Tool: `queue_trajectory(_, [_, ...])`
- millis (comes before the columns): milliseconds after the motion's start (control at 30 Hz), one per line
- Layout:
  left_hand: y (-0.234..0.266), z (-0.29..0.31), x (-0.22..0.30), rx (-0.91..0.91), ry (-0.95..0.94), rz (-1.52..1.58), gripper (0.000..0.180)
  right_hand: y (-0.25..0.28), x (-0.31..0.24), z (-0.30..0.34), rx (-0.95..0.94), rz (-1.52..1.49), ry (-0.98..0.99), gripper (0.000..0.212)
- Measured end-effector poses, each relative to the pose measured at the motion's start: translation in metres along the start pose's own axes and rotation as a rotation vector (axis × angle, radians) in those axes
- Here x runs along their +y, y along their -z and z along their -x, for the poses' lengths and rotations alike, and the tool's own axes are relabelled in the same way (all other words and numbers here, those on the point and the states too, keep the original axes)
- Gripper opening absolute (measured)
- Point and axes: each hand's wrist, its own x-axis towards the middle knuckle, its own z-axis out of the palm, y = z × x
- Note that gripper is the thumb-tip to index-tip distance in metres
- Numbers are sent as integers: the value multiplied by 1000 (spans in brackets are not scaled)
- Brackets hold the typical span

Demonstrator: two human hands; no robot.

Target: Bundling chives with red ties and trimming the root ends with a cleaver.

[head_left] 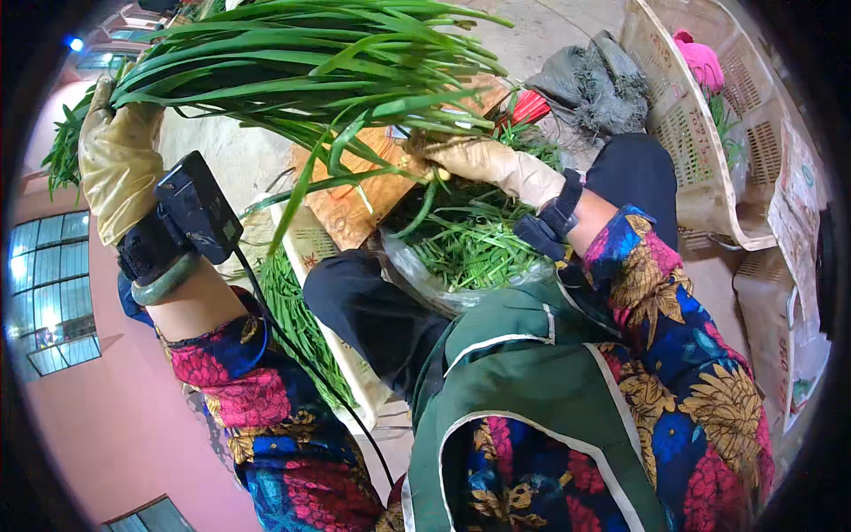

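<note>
Head view: beyond a clear plastic bag (pixel 409 273) of cut greens (pixel 483 248), a long-leaved green bunch (pixel 310 66) is held up by the gloved left hand (pixel 122 164); stalk ends (pixel 434 174) are pinched by the gloved right hand (pixel 479 161). Through uneven grip, leaves could be dropped.

Place: produce-handling workspace | long green leaves (pixel 310 75) | bagged greens (pixel 474 248) | perforated plastic crate (pixel 660 93)

I see a pale floor (pixel 542 27) carrying a cream crate (pixel 656 102) and, seemingly, a crumpled grey sack (pixel 589 84).
</note>
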Motion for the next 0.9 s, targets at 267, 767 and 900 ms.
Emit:
queue_trajectory(267, [-15, 8, 11, 15, -118, -18, 43, 9, 52, 75, -544, 475, -152, 22])
queue_trajectory(767, [78, -8, -24, 160, -73, 189, 36, 15, -74, -4, 64, -290, -37, 39])
queue_trajectory(900, [50, -21, -26, 83, -52, 236, 32, 39, -76, 0, -212, -90, -191, 42])
